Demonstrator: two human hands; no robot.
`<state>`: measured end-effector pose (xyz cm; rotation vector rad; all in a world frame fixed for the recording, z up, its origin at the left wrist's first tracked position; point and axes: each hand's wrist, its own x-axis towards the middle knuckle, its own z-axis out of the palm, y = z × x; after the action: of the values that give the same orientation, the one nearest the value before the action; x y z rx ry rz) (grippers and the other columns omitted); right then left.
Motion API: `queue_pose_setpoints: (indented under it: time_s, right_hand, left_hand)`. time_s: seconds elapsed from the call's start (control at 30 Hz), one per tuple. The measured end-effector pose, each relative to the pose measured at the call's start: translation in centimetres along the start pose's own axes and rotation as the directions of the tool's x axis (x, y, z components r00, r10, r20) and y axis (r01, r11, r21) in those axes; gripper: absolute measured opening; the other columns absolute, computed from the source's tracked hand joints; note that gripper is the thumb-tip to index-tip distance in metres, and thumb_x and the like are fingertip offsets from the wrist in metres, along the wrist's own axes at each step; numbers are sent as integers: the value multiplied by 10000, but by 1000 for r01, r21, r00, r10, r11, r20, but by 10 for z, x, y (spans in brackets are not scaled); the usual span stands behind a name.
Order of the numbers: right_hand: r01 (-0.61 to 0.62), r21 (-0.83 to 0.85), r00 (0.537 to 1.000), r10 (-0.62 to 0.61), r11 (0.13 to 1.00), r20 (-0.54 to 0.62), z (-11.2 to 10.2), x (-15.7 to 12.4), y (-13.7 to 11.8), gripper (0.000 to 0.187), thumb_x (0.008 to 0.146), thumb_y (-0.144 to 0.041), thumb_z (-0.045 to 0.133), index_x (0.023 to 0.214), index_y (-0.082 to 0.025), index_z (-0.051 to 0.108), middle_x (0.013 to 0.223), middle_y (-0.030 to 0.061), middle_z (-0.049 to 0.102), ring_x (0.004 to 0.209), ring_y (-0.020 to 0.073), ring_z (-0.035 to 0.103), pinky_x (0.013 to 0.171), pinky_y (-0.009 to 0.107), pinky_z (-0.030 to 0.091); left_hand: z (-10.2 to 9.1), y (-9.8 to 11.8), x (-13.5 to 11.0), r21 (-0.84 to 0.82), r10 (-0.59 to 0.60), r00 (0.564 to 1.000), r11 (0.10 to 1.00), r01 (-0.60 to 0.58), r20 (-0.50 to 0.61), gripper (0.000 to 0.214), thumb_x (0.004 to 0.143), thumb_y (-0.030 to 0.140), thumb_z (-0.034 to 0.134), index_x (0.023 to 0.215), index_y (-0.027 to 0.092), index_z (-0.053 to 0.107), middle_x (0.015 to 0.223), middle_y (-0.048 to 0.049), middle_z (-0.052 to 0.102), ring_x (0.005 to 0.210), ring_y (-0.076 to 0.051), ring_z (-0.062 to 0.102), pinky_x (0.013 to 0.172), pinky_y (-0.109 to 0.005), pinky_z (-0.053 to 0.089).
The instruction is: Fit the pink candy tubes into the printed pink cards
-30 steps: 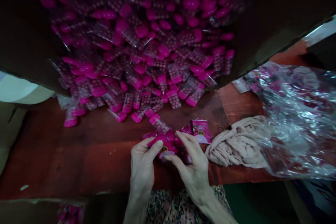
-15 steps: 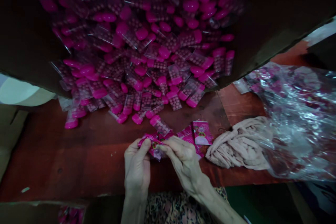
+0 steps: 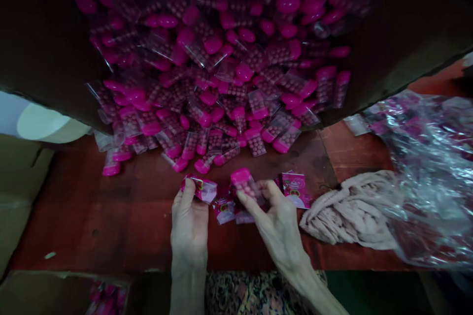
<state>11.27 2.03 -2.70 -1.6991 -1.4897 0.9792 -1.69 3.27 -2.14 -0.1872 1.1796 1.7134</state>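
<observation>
My left hand (image 3: 189,224) pinches a small pink printed sachet (image 3: 200,188) and lifts it off the red-brown table (image 3: 111,206). My right hand (image 3: 276,219) grips a clear tube of pink beads with a pink cap (image 3: 244,183). Between the hands lie more pink sachets (image 3: 223,208), and another one (image 3: 294,189) lies just right of my right hand. A big heap of the same pink-capped bead tubes (image 3: 221,74) spills from a tipped cardboard box onto the table beyond my hands.
A pale bundled cloth (image 3: 347,211) lies right of my right hand, beside a crumpled clear plastic bag (image 3: 432,172). Dark cardboard box flaps (image 3: 406,34) frame the heap. A cardboard box (image 3: 22,192) stands at the left; another at the bottom left holds pink items (image 3: 105,298).
The hands, which held one sachet together, have parted. The left moved left with a sachet, and the right has picked up a bead tube from the table.
</observation>
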Motion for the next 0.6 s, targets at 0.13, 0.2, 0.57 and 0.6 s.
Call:
queue_pose_setpoints:
  time_s: [0.13,0.2,0.57,0.6]
  right_hand:
    - [-82,216,995,69,973,69,-8,-15,-13,190,788,-369,622,791,-197,544,637,-18,643,561,122,585,519,211,451]
    - [-56,232,997,44,971,57,-5,-18,-17,177,776,-346,633,779,-190,549,622,-22,643,540,111,580,506,196,443]
    - [-77,261,994,53,962,96,-6,-17,-8,137,769,-315,631,795,-184,602,634,-15,663,543,113,586,508,195,442]
    - [-81,261,995,61,962,83,-6,-17,-8,133,772,-313,629,801,-186,607,640,-14,668,548,114,589,513,195,445]
  left_hand:
    - [6,-6,-2,25,2,999,1000,-3,37,104,708,235,708,661,151,667,638,0,690,580,-100,618,627,-214,497]
    - [7,-9,-5,38,-4,998,999,2,68,144,678,277,733,673,151,663,638,8,684,574,-96,609,625,-213,488]
    - [13,-20,-17,140,-28,998,990,19,60,244,582,311,782,664,146,622,611,8,658,531,-97,582,565,-221,471]
    - [14,-21,-19,158,-47,996,987,35,77,241,573,292,787,674,144,626,625,1,664,545,-102,587,572,-224,476]
